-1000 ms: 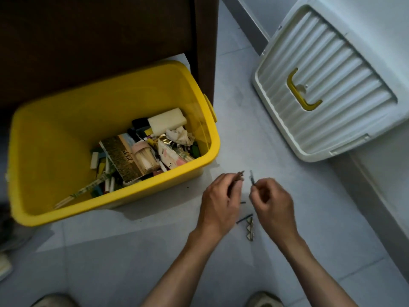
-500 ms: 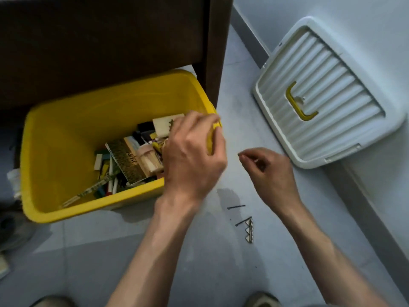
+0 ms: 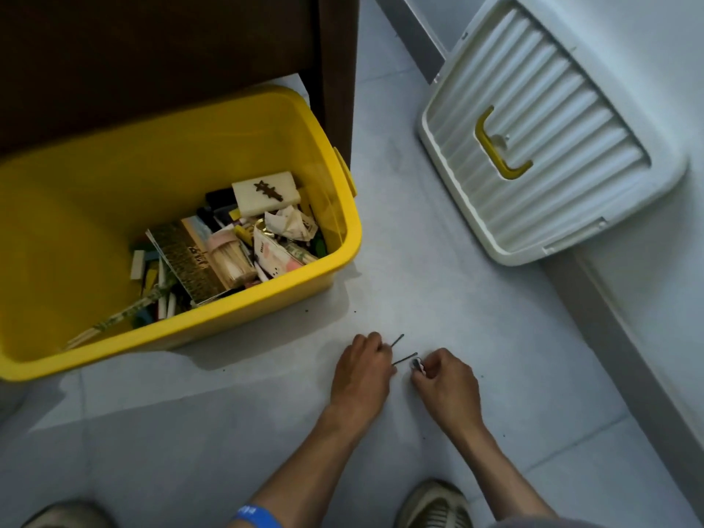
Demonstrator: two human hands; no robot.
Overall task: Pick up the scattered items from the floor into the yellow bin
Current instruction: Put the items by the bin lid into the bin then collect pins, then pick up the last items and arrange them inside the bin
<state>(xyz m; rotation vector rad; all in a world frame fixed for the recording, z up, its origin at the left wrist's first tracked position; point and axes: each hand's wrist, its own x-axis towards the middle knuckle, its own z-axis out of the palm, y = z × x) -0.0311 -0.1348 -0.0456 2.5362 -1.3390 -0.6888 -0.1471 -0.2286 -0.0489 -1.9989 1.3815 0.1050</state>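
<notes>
The yellow bin (image 3: 344,242) stands on the grey floor at the left, holding paper scraps, a white block, toothpicks and other small items. Both hands are down on the floor to the bin's lower right. My left hand (image 3: 362,371) pinches two thin dark hairpins (image 3: 404,359) that stick out up and to the right. Close beside it, my right hand (image 3: 447,386) is closed on a small metal clip (image 3: 417,364), most of which is hidden by the fingers.
A white ribbed bin lid (image 3: 571,154) with a yellow handle leans against the wall at the right. A dark wooden cabinet (image 3: 335,70) stands behind the bin. My shoes (image 3: 434,504) are at the bottom edge. The wall's skirting runs down the right.
My left hand came back from over the bin down to the floor and took hold of the hairpins. My right hand dropped to the floor and closed on the metal clip.
</notes>
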